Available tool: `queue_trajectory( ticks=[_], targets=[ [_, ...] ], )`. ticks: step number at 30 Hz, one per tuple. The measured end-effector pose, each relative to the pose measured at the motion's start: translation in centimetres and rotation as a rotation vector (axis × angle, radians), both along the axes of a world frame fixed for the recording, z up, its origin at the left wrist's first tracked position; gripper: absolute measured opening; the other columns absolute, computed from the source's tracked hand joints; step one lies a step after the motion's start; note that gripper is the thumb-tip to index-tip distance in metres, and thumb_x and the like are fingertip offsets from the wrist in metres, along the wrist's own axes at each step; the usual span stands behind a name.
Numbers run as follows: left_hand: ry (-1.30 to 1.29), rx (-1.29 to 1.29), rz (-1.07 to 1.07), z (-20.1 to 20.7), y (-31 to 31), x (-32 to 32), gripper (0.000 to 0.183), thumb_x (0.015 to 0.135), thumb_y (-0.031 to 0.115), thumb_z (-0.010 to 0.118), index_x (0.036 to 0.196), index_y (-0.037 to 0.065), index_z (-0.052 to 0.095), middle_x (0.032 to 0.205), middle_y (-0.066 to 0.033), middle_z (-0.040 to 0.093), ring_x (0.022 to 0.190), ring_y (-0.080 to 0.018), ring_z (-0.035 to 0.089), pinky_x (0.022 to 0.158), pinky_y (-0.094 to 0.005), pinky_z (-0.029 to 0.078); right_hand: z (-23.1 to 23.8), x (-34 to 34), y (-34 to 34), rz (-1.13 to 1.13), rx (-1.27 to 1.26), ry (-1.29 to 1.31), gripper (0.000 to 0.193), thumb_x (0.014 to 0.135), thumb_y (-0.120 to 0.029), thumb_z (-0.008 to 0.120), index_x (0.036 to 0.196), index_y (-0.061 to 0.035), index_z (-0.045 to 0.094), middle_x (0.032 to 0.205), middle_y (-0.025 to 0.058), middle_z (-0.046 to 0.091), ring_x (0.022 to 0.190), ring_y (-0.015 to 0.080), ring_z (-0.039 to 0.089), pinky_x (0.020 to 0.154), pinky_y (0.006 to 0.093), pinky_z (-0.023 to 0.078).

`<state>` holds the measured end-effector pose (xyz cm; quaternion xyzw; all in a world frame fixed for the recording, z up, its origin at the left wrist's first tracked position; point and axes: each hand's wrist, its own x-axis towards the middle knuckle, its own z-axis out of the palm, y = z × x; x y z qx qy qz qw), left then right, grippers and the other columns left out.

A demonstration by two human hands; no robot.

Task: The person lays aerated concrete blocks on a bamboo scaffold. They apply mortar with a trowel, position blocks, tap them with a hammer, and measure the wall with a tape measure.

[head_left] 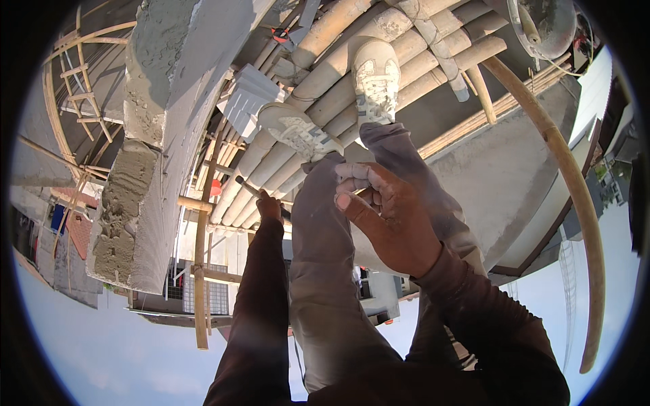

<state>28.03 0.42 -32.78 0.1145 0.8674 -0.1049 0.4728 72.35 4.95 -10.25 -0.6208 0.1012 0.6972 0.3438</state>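
Beyond both hands, the platform of bamboo poles (332, 74) runs slantwise across the upper middle of the frame. The left hand (271, 207), just left of centre, is closed around a thin dark rod (249, 186); the exposed end projects toward the upper left, away from the forearm. Its long axis slopes from upper left to lower right, across the line of the poles. The left hand is the nearer one, in contact with it; the right hand (391, 220), at centre right, is well apart, its grip loosely curled with the thumb partly away from the fingers. Nothing shows in it, though the bent fingers hide part of the palm.

Counted by size: one grey wall (184, 128) at left, topped with rough mortar (122, 216); several platform poles, too overlapped for a sure number; one curved bamboo pole (579, 183) at far right; one stack of grey slabs (249, 101) at upper left of centre; one round grey container (552, 30) at upper right; two pale shoes (376, 78) on the poles; two hands; one dark rod; one black-and-red item (281, 35) near the top; one small red piece (215, 188) near the rod's exposed end.
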Motion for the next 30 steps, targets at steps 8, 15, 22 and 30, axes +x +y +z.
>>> queue_trajectory(
  ticks=[8,15,22,30],
  targets=[
    [0.009,-0.149,0.113,-12.5,-4.9,-7.4,0.059,0.090,0.035,0.072,0.137,0.007,0.051,0.108,-0.0155,0.069,0.100,-0.0315,0.069,0.081,-0.0441,0.055,0.0,0.5,2.1,-0.054,0.033,0.028,0.048,0.098,-0.018,0.071,0.137,0.0055,0.054,0.113,0.0149,0.066,0.106,0.0182,0.064,0.093,0.0332,0.052],
    [0.003,-0.311,-0.208,-12.6,-2.6,-6.7,0.071,0.094,0.050,0.063,0.134,-0.006,0.051,0.128,-0.0238,0.062,0.116,-0.0318,0.066,0.094,-0.0493,0.054,0.3,0.8,3.3,-0.021,0.070,-0.017,0.048,0.096,-0.016,0.073,0.136,0.0048,0.055,0.108,0.0137,0.067,0.104,0.0188,0.065,0.092,0.0322,0.052],
    [0.414,0.276,-0.876,-8.8,7.7,8.2,0.069,0.095,0.047,0.062,0.133,-0.010,0.051,0.130,-0.0287,0.054,0.123,-0.0459,0.054,0.104,-0.0568,0.045,0.5,0.5,3.0,0.074,0.130,-0.147,0.045,0.095,-0.014,0.074,0.133,0.0027,0.058,0.103,0.0129,0.066,0.089,0.0179,0.066,0.078,0.0325,0.054],
    [-0.215,0.839,-1.328,-12.1,21.4,25.5,0.058,0.089,0.037,0.075,0.124,-0.005,0.057,0.124,-0.0267,0.057,0.118,-0.0431,0.055,0.103,-0.0511,0.046,0.9,2.4,2.4,0.094,0.172,-0.119,0.050,0.092,-0.016,0.077,0.134,0.0020,0.058,0.108,0.0158,0.067,0.090,0.0208,0.067,0.080,0.0333,0.055]
  ],
)
